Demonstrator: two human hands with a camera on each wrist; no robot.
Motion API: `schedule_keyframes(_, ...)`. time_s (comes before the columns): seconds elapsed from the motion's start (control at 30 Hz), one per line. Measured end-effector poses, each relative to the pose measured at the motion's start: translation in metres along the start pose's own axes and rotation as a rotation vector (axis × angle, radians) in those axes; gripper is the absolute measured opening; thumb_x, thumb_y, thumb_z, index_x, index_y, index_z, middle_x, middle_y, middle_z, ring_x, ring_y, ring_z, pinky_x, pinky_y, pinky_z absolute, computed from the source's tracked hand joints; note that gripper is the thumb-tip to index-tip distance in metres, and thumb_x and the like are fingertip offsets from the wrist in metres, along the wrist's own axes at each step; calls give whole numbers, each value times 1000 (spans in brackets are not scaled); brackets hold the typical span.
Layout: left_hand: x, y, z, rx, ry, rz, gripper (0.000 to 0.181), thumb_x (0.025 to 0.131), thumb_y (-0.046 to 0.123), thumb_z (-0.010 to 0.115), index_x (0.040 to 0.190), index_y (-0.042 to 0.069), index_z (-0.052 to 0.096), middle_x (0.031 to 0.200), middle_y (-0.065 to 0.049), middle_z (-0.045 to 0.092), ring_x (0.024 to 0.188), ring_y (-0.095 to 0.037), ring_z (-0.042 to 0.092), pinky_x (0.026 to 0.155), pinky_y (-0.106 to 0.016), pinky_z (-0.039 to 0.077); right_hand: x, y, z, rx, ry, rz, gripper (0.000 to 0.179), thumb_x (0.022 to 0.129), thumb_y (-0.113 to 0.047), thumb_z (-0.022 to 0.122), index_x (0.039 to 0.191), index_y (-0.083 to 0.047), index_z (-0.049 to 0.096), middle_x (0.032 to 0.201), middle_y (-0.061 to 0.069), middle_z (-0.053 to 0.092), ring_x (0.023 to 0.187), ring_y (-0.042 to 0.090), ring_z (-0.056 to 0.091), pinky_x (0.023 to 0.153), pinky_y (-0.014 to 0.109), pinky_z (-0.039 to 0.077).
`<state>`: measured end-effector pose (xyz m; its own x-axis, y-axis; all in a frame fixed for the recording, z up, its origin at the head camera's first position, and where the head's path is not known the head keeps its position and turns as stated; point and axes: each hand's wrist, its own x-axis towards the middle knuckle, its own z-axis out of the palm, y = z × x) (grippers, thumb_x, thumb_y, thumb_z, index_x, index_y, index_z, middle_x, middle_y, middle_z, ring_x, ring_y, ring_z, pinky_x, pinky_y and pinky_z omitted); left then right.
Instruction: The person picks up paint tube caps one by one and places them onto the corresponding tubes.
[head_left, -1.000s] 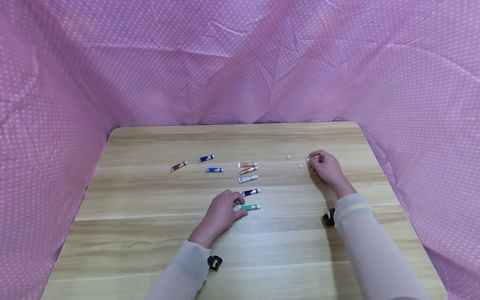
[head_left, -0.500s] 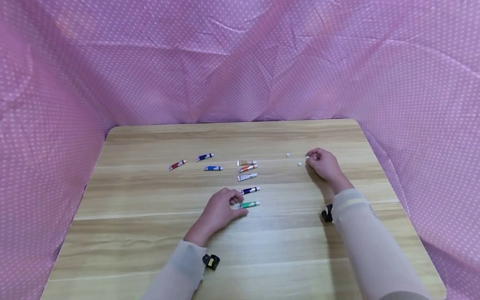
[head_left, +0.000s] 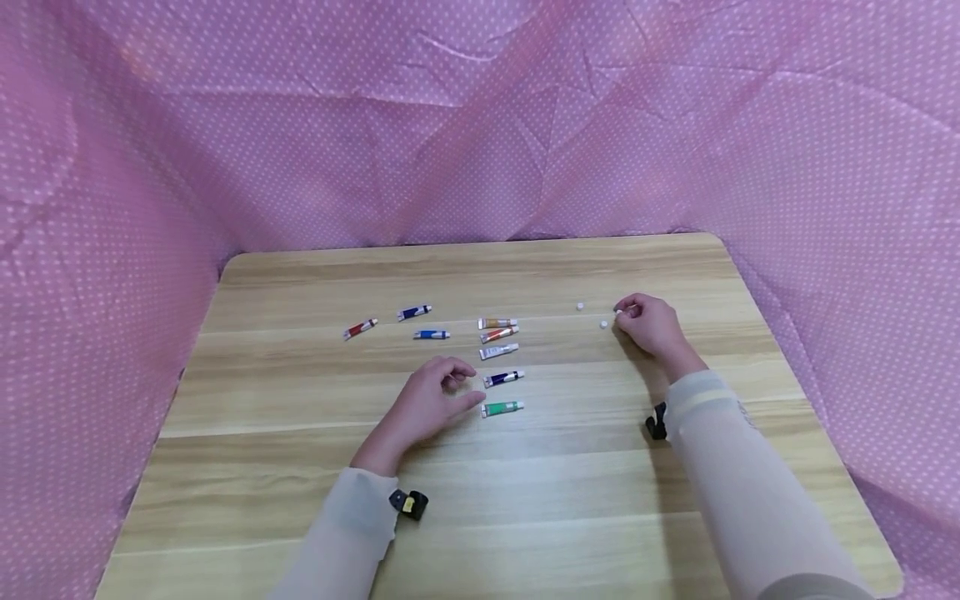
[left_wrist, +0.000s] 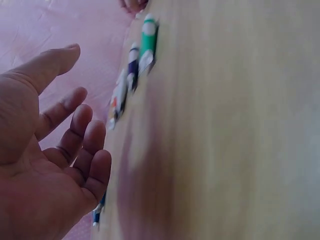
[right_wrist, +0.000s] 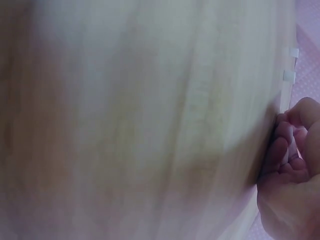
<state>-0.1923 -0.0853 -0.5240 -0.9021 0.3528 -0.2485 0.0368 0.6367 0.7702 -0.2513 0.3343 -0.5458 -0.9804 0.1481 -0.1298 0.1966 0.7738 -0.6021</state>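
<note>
My left hand (head_left: pixel 426 402) holds nothing, its fingers loosely bent, a little left of a green paint tube (head_left: pixel 502 408) and a dark blue paint tube (head_left: pixel 504 378). The left wrist view shows that palm (left_wrist: pixel 30 195) with both tubes beyond the fingers. At the right, my right hand (head_left: pixel 649 327) is low at the tabletop and pinches a small white cap (head_left: pixel 618 312) at its fingertips. In the right wrist view the curled fingers (right_wrist: pixel 280 152) hide that cap. Two more white caps (head_left: pixel 603 324) (head_left: pixel 580 306) lie just left of the hand.
Above the dark blue tube lie a silver-white tube (head_left: pixel 498 351), an orange tube (head_left: pixel 499 334) and a gold-brown tube (head_left: pixel 497 322). Farther left are a red tube (head_left: pixel 361 328), a navy tube (head_left: pixel 414 312) and a blue tube (head_left: pixel 432 334). Pink dotted cloth (head_left: pixel 480 125) surrounds the wooden table (head_left: pixel 570 500).
My left hand has drawn back leftward from the green tube, which now lies fully in sight. The right hand stays at nearly the same spot with its cap.
</note>
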Motion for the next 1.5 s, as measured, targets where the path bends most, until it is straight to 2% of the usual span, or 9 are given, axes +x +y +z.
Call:
schedule_keyframes(0.13, 5, -2, -19, 8, 41, 5, 48, 97, 43, 82, 136, 20, 68, 128, -2, 65, 117, -23, 62, 104, -45, 56, 1, 0, 1, -6, 17, -8, 28, 97, -16, 60, 119, -6, 74, 100, 11, 72, 91, 23, 62, 87, 34, 47)
schedule_keyframes(0.23, 11, -7, -33, 14, 75, -13, 51, 99, 41, 80, 141, 18, 65, 134, -4, 63, 120, -25, 61, 106, -48, 56, 2, 0, 1, -4, 15, -2, 29, 96, -16, 59, 119, -6, 74, 101, 12, 72, 92, 25, 62, 87, 33, 47)
schedule_keyframes(0.4, 22, -21, -51, 24, 119, -65, 54, 101, 39, 77, 147, 19, 60, 142, -6, 60, 126, -30, 60, 111, -53, 53, 0, 1, 1, 1, 7, 16, 31, 97, -17, 58, 121, -6, 74, 108, 14, 72, 98, 28, 63, 92, 37, 48)
schedule_keyframes(0.53, 28, -32, -60, 17, 125, -74, 56, 101, 33, 77, 151, 19, 57, 148, -9, 55, 133, -34, 58, 114, -57, 51, -2, 1, 1, 3, -3, 32, 30, 99, -18, 58, 122, -7, 73, 109, 14, 71, 100, 28, 62, 93, 39, 48)
schedule_keyframes(0.73, 42, -40, -68, 41, 112, -65, 53, 101, 25, 77, 150, 16, 58, 150, -13, 53, 131, -36, 59, 113, -56, 52, -2, 1, 3, 22, -1, 38, 29, 98, -17, 58, 121, -7, 73, 105, 11, 69, 96, 26, 61, 90, 36, 47)
schedule_keyframes(1.0, 60, -46, -71, 161, 104, -35, 38, 108, 25, 67, 143, 11, 65, 137, -18, 59, 116, -34, 58, 106, -53, 51, -3, 2, 3, 27, 11, 29, 28, 98, -17, 57, 119, -6, 73, 103, 11, 69, 95, 26, 61, 88, 35, 47)
schedule_keyframes(1.2, 69, -49, -72, 144, 125, -47, 32, 106, 26, 72, 136, 15, 74, 143, -17, 68, 138, -39, 60, 121, -58, 45, -3, 3, 4, 31, 13, 25, 29, 98, -17, 58, 119, -5, 73, 102, 12, 70, 95, 26, 62, 87, 34, 48)
schedule_keyframes(1.3, 71, -49, -72, 148, 132, -69, 29, 104, 24, 75, 131, 16, 77, 141, -13, 73, 141, -38, 61, 122, -56, 45, -3, 3, 5, 33, 18, 27, 29, 97, -17, 58, 119, -5, 73, 102, 11, 71, 94, 24, 62, 87, 34, 48)
schedule_keyframes(1.5, 71, -46, -72, 167, 138, -110, 23, 103, 25, 77, 124, 16, 77, 130, -11, 77, 123, -33, 69, 110, -52, 51, -4, 2, 4, 39, 21, 31, 29, 97, -16, 57, 119, -5, 73, 102, 11, 70, 94, 26, 62, 87, 34, 48)
